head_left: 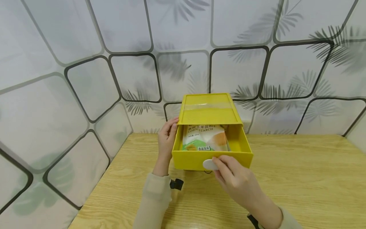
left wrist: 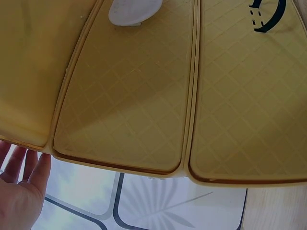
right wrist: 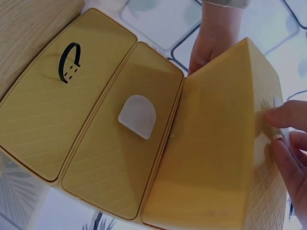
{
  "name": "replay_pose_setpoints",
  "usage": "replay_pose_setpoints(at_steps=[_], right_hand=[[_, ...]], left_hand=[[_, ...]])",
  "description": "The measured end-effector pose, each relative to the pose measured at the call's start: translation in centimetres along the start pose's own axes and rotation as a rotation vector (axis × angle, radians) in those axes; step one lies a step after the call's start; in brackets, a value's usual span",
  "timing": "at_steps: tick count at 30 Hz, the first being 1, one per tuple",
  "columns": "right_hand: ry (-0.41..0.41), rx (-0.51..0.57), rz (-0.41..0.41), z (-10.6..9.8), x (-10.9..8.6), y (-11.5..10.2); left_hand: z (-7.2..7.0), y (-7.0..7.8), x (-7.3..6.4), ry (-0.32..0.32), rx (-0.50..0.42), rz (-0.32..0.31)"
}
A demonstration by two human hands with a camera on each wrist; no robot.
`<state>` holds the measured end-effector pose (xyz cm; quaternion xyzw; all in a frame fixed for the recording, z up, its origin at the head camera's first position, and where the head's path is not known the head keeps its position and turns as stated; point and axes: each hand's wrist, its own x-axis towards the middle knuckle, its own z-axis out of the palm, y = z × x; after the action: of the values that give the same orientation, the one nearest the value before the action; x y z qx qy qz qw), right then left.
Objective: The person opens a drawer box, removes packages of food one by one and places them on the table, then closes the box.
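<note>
The right hand (head_left: 237, 181) pinches the white, rounded tab handle (head_left: 209, 164) of a pulled-out yellow plastic drawer (head_left: 188, 160) holding a white printed corn starch bag (head_left: 204, 138); the left hand (head_left: 167, 138), fingers straight, steadies the yellow box-shaped cabinet (head_left: 210, 116). Sliding the drawer seems in hand; the next move calls for firm bracing

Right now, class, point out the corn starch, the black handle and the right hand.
Corn starch (head_left: 205, 136): head view, packet's front.
Black handle (left wrist: 278, 17): left wrist view, curved strip.
Right hand (head_left: 238, 178): head view, back.
</note>
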<state>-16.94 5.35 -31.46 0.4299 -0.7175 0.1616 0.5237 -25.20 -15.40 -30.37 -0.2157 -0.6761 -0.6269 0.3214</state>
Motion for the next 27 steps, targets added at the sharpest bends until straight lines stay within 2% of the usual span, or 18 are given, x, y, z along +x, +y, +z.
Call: replay_pose_setpoints(at_steps=[12, 17, 24, 27], right_hand=[[0.002, 0.01, -0.014, -0.4, 0.1, -0.3], [-0.011, 0.007, -0.018, -0.6, 0.2, -0.4], [-0.07, -0.014, -0.022, -1.1, 0.3, -0.5], [-0.062, -0.005, -0.023, -1.2, 0.3, -0.5]], left_hand=[[0.0, -0.2, 0.1, 0.004, 0.005, 0.044], [0.0, -0.3, 0.1, 0.0, 0.002, 0.048], [0.0, -0.3, 0.1, -0.005, 0.005, 0.047], [0.0, -0.2, 0.1, -0.007, 0.006, 0.042]])
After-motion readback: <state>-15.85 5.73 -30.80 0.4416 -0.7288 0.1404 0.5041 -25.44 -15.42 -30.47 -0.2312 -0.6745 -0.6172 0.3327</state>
